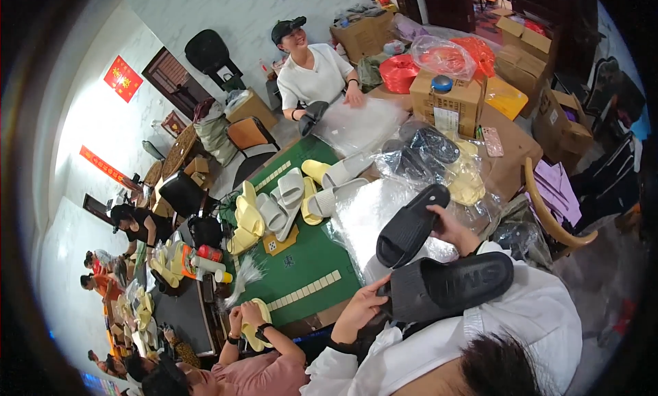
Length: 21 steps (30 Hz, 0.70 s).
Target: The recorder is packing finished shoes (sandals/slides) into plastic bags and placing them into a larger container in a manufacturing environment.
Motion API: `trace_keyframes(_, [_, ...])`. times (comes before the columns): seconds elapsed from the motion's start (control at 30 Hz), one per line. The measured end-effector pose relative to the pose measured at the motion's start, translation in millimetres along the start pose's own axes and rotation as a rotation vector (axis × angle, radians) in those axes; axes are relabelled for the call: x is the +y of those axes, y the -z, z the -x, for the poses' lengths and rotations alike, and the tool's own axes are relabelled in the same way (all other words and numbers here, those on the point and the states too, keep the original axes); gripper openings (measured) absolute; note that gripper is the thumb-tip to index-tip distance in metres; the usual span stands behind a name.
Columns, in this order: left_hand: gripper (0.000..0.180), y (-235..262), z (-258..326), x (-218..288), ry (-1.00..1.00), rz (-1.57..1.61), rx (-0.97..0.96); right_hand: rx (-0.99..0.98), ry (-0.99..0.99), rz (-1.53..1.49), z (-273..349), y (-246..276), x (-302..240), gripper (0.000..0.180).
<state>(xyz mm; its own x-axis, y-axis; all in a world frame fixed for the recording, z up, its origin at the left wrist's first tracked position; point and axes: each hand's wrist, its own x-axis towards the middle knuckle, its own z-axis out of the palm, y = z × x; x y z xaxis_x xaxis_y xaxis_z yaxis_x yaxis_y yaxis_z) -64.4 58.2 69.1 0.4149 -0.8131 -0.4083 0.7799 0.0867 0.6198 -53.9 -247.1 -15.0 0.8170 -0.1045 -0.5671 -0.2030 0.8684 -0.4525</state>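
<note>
My right hand (449, 226) is closed on the heel end of a black slipper (408, 228), whose ribbed strap points toward me. Below it, my left hand (360, 312) grips a second black slipper (473, 281) by its strap end, with the footbed facing up. The two slippers lie close together above my white sleeves. Under and beyond them is a stack of clear plastic bags (360, 221). Bagged dark slippers (418, 149) and bagged pale yellow slippers (467, 180) rest just past my right hand.
Yellow slippers (248, 214) and grey slippers (281, 201) sit on the green mat (301, 259). Across the table a person (319, 74) handles a black slipper and plastic. At lower left, another person in pink (257, 375) has hands by a yellow slipper. A carton (449, 98) stands far right.
</note>
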Motion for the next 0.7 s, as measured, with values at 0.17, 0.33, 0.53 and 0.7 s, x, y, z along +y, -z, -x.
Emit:
trace_keyframes(0.17, [0.053, 47.3, -20.9, 13.0, 0.083, -0.182, 0.066, -0.009, 0.140, 0.084, 23.5, 11.7, -27.5, 0.029])
trace_keyframes(0.33, [0.051, 95.2, -54.7, 18.8, 0.144, -0.270, 0.127, -0.023, 0.018, 0.049, 22.3, 14.3, -19.5, 0.031])
trace_keyframes(0.53, [0.045, 128.3, -83.6, 48.5, 0.200, -0.433, 0.074, 0.233, 0.073, 0.072, -1.4, 33.1, 9.3, 0.023])
trace_keyframes(0.7, [0.043, 169.2, -125.2, 39.6, 0.254, -0.496, 0.105, 0.446, 0.167, -0.061, -5.9, 50.6, 31.4, 0.023])
